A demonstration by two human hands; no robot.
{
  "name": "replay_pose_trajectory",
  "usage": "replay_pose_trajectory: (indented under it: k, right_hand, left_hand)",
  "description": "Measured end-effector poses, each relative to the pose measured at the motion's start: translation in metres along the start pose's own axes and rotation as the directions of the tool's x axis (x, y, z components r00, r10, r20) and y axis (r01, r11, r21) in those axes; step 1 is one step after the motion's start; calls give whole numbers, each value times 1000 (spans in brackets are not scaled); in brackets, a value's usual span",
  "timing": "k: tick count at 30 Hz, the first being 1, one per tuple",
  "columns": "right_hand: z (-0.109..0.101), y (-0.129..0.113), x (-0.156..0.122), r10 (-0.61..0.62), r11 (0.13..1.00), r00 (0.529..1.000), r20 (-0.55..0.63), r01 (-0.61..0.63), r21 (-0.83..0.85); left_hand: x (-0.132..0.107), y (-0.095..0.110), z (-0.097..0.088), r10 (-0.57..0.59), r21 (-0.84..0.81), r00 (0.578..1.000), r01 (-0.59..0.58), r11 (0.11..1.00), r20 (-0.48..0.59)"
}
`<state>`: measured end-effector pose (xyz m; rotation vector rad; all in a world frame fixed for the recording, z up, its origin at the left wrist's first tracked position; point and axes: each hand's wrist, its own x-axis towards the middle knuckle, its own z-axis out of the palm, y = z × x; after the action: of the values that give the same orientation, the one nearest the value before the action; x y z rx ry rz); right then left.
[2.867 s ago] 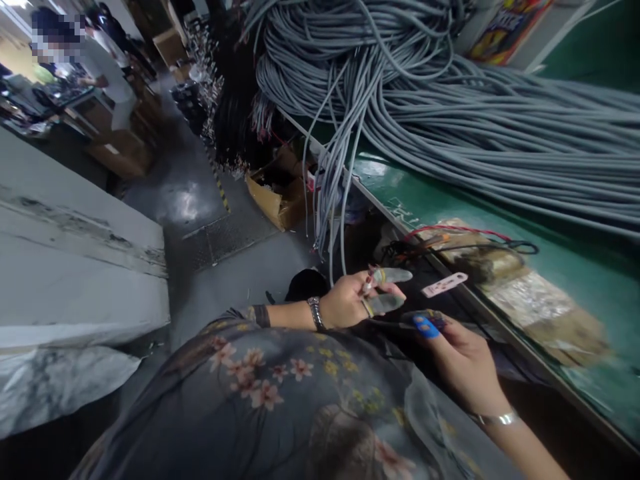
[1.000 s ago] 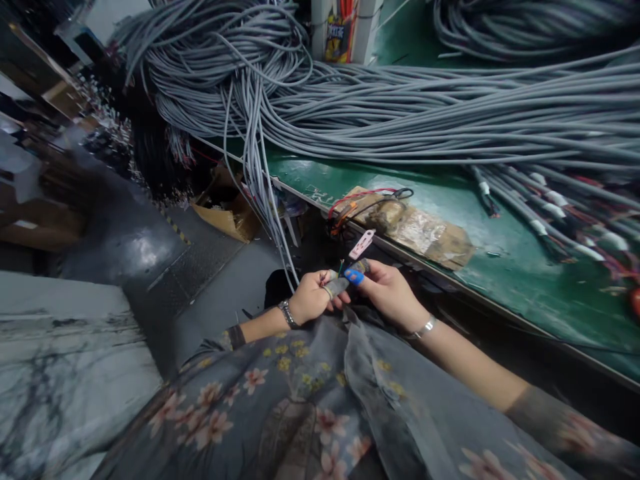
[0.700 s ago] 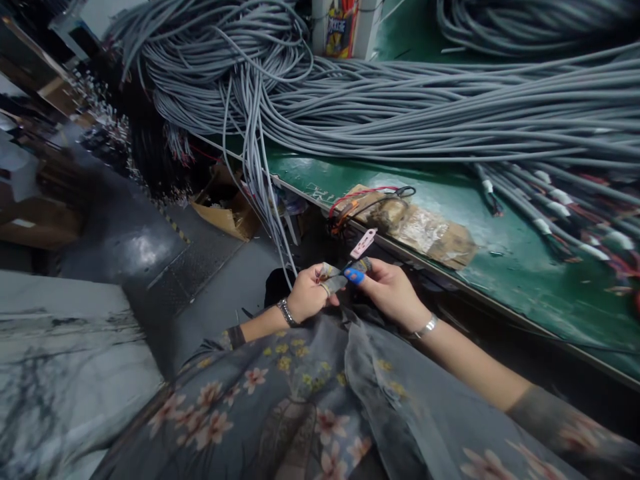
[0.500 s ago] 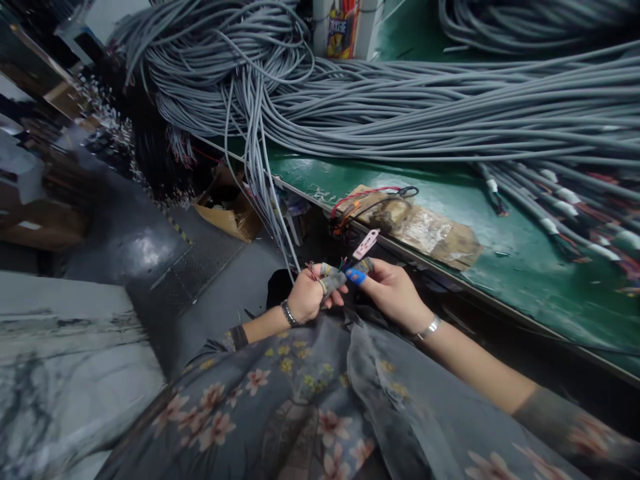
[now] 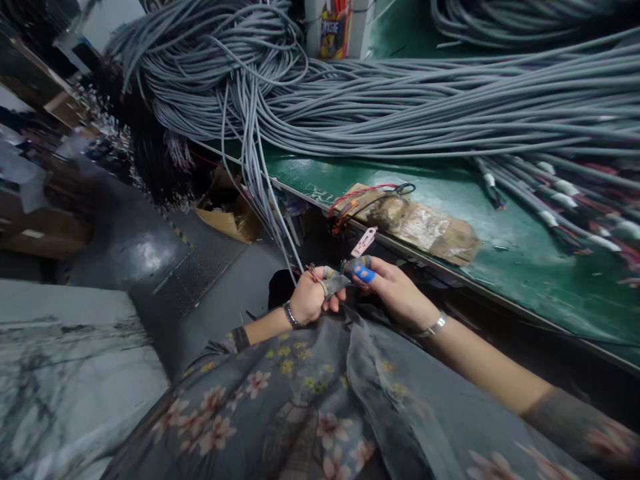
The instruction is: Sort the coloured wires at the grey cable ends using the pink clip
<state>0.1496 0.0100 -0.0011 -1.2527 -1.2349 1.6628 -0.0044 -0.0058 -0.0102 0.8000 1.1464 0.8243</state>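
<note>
My left hand and my right hand meet over my lap, just below the front edge of the green bench. The left hand wears grey finger cots and pinches thin coloured wires at the end of a grey cable that hangs down from the bench. My right hand, with a blue cot on one fingertip, grips the same wire end from the right. What lies between the fingertips is too small to make out.
A big heap of grey cables covers the bench. A taped brown block with red and black leads and a pink tag sits at the bench edge. A cardboard box stands on the grey floor at left.
The view swung from the aisle to the bench. My hands, apart 2.9 s ago, have come together on the wire end; since then they have only shifted slightly.
</note>
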Motion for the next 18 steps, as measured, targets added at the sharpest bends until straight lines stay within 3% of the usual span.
replay_pose_trajectory:
  k: [5,12,16,18]
  right_hand:
    - [1,8,4,72,985,996,57,-80,152]
    - [4,11,5,24,991,1000,9,-25,131]
    - [3,13,8,22,976,1000,-14,-18,218]
    - [1,14,9,17,957,1000,17,-21,288]
  left_hand:
    - [0,-1,1,-17,78,999,14,997,45]
    - [2,-6,-1,10,112,996,-19,994,84]
    - [0,-2,-3,56,14,997,-57,998,44]
    - [-5,7,-4,130,-86,992,-129,988,3]
